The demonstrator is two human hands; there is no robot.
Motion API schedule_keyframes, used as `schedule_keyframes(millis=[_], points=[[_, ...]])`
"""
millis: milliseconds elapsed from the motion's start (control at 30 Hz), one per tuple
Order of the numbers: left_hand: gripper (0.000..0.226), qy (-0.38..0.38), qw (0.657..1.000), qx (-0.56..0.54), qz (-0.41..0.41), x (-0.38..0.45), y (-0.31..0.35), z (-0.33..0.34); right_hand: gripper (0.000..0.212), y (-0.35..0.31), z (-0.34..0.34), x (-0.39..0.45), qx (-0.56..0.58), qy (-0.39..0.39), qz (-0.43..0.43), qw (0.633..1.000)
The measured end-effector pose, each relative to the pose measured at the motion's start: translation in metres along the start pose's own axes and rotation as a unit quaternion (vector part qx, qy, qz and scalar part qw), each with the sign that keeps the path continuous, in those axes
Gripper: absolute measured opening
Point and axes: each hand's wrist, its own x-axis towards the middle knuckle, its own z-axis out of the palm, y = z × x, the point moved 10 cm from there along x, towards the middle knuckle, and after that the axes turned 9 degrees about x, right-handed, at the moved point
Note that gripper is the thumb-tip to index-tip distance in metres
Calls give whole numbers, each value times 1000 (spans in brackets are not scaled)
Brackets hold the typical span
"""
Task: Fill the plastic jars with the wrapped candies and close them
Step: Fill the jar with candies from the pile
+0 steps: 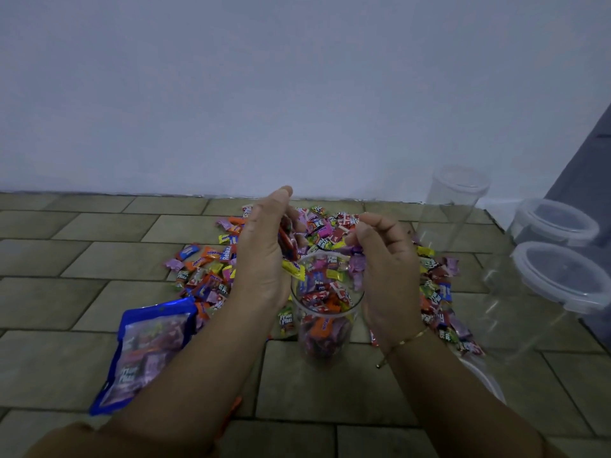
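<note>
Head view: your cupped left hand (264,249) and right hand (385,262) are gripping colourful wrapped candies (291,239) directly above the open clear plastic jar (325,312), which is standing half-filled between your wrists on the tiled floor (66,259).

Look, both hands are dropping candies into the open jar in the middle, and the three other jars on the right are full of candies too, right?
Not quite. The head view shows both hands, left hand and right hand, over the open jar with candies, but the three lidded jars on the right are empty, not full.
</note>
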Motion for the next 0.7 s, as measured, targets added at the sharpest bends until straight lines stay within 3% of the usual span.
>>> schedule_keyframes(millis=[200,433,600,700], points=[[36,-9,999,-31,19,2,-1,1,20,2,1,0,12,-7,1,1000],[34,-34,999,-23,29,-2,2,7,20,4,2,0,61,-17,5,998],[45,-46,998,-17,30,-3,5,11,21,1,-3,1,70,-14,-4,997],[44,-52,998,-4,45,-2,8,10,13,1,-9,2,66,-8,-13,998]])
